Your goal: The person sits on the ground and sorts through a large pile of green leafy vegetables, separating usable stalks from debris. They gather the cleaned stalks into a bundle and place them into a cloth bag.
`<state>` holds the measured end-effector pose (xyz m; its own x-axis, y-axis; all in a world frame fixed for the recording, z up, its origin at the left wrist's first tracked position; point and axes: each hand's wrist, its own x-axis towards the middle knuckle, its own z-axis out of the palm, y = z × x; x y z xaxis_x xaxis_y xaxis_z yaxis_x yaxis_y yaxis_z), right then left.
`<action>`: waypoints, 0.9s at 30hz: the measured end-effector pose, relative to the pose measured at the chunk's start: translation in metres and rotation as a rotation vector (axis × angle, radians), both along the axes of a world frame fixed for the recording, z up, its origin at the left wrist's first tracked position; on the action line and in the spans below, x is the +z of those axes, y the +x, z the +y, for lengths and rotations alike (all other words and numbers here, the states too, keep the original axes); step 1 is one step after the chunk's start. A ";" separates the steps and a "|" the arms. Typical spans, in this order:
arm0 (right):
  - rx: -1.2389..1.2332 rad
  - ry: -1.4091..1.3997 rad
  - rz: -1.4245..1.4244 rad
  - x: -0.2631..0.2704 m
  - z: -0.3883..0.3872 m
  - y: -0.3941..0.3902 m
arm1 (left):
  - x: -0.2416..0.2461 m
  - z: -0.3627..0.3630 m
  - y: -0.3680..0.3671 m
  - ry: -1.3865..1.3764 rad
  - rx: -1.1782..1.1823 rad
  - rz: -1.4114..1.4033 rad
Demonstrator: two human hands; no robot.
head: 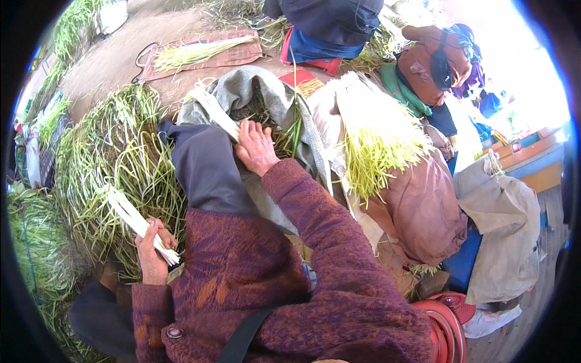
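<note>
My left hand [153, 254] is closed around a small bundle of pale white stalks [125, 206], whose cut-looking ends stick out below the fingers. That bundle slants up and left in front of a large heap of green and yellow leafy stalks [122, 149]. Past my knee, a second white bundle [213, 109] lies slanted across a grey cloth [240, 81]. My right hand [257, 147] is at this bundle's lower end, back of the hand upward. Its fingertips are partly hidden, so whether they grip the stalks is unclear. Green stalks [297, 125] lie beside it on the cloth.
Trimmed pale-yellow stalks [376, 140] are piled on sacking to the right. More lie on an orange sack [227, 50] on the ground ahead. Two people [331, 22] [435, 63] are close by. A red plastic stool [447, 324] and a draped beige cloth [504, 236] stand at the right.
</note>
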<state>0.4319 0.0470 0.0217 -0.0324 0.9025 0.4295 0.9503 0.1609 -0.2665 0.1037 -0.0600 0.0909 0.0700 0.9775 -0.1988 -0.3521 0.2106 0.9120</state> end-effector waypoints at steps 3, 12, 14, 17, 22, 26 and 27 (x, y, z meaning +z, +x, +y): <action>-0.003 0.126 -0.061 0.011 -0.001 -0.002 | 0.001 0.000 0.001 -0.017 -0.013 -0.007; 0.086 0.144 -0.113 0.039 0.002 0.017 | 0.000 0.001 -0.004 -0.006 0.006 -0.005; 0.157 0.136 -0.097 0.046 0.005 0.022 | 0.000 0.001 -0.006 0.004 -0.001 -0.004; 0.243 0.078 -0.043 0.055 0.006 0.024 | 0.001 0.002 -0.008 0.027 0.017 -0.014; 0.213 0.055 -0.011 0.056 0.004 0.019 | 0.000 0.003 -0.009 -0.013 0.039 -0.027; 0.199 0.089 0.003 0.045 0.011 0.023 | -0.001 0.003 -0.010 -0.007 0.036 -0.003; 0.222 0.099 0.032 0.041 0.013 0.025 | 0.000 0.003 -0.010 0.000 0.039 -0.003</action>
<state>0.4570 0.0600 0.0629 -0.2102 0.8281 0.5197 0.8802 0.3917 -0.2681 0.0941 -0.0571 0.0906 0.0326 0.9795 -0.1987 -0.3626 0.1968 0.9109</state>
